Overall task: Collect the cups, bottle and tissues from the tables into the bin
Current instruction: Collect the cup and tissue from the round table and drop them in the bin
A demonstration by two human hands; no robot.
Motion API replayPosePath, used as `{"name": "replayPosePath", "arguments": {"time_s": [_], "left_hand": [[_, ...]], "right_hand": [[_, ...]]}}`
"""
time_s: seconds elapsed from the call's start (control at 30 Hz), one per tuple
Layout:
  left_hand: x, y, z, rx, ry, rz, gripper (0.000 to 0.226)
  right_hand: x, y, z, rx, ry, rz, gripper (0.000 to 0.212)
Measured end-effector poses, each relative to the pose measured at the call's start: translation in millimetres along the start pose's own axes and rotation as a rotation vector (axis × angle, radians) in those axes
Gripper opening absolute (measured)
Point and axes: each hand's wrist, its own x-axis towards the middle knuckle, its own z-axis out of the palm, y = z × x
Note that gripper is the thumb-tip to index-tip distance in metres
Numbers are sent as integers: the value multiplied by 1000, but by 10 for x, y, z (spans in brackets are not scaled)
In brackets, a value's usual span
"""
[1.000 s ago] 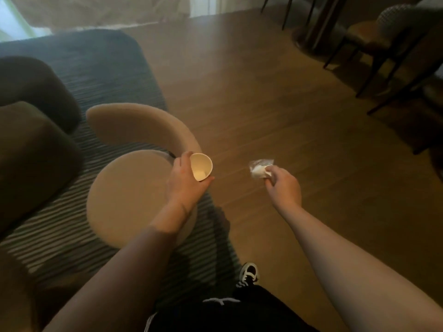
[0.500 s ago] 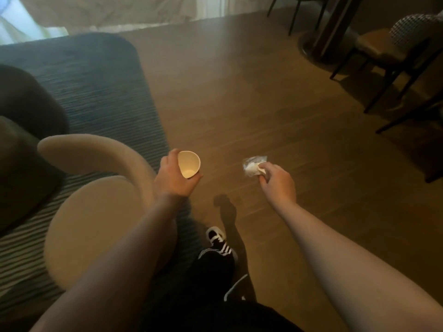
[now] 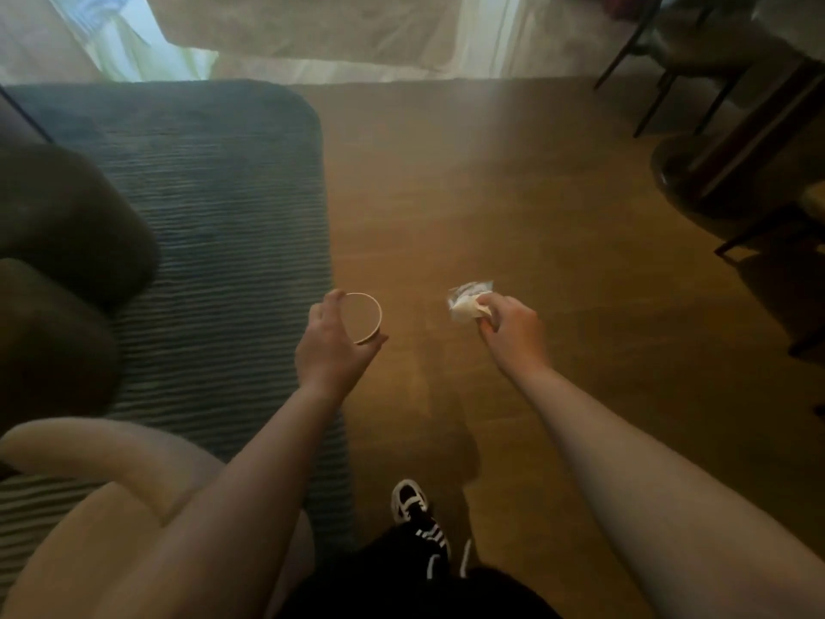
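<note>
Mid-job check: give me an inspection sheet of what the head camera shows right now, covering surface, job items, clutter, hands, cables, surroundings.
Surface: wooden floor; dark ribbed rug on its left.
Job's things: paper cup, mouth tilted away; crumpled tissue with some clear wrapping. No bin, bottle or tables seen.
Clutter: nothing seen on the floor.
Hands: left hand grips the cup; right hand pinches the tissue.
Cables: nothing seen.
Surroundings: beige round chair lower left, dark sofa at left, dark chair legs upper right, curtain at the far edge, the person's striped shoe below.
</note>
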Motion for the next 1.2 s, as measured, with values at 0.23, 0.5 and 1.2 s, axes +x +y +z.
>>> {"name": "replayPosePath", "arguments": {"time_s": [0.23,0.5,1.2], "left_hand": [[1639,-40,10,-14,68,-128,82],[4111,-274,181,-17,179,-217,79],[10052,-2061,-920,4,340,-501,78]], "right_hand": [[1909,-422,371,79,-72,-53,25],[4695,-1077,1124,151,-98,-177,26],[10504,-4625,3298,121,-322,-552,23]]}}
